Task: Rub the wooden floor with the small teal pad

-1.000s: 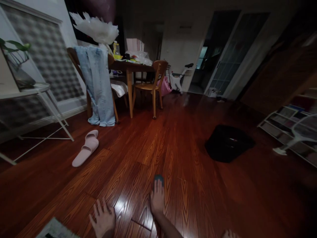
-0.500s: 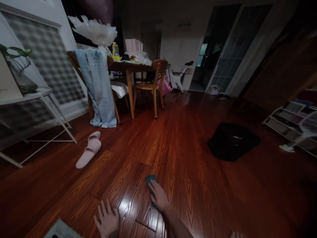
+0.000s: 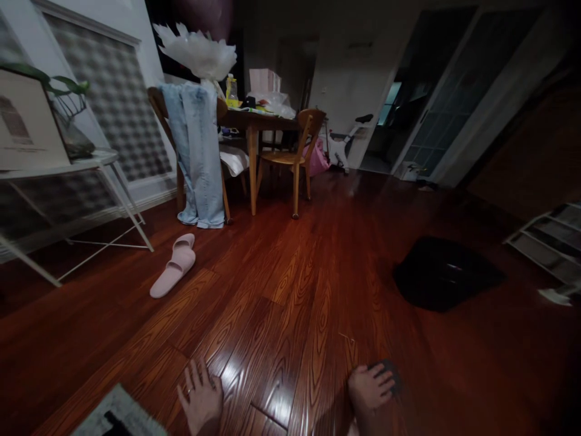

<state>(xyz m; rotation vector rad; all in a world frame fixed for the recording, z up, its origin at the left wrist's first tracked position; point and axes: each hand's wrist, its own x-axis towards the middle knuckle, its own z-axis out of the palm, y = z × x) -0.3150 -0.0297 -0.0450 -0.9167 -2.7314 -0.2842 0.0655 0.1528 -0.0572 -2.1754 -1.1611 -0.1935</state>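
My left hand (image 3: 202, 396) lies flat on the wooden floor (image 3: 290, 284) with its fingers spread. It wears a ring and holds nothing. Farther right, my right hand (image 3: 370, 387) presses a dark grey-blue cloth (image 3: 391, 374) against the boards. Most of the cloth is hidden under the fingers, and its edge shows past the fingertips. Left of my left hand, a pale fuzzy mat (image 3: 115, 412) with a black mark reaches into view at the bottom edge.
A pink slipper (image 3: 175, 269) lies ahead on the left, near a white metal table (image 3: 97, 158). A chair draped with jeans (image 3: 200, 157) and a wooden chair (image 3: 297, 151) stand by the dining table. On the right sits a black bag-like object (image 3: 447, 272), with a white shelf (image 3: 549, 242) beyond.
My right hand has swept right and slightly back across the floor with the cloth. My left hand has stayed nearly in place. The view has turned a little to the left.
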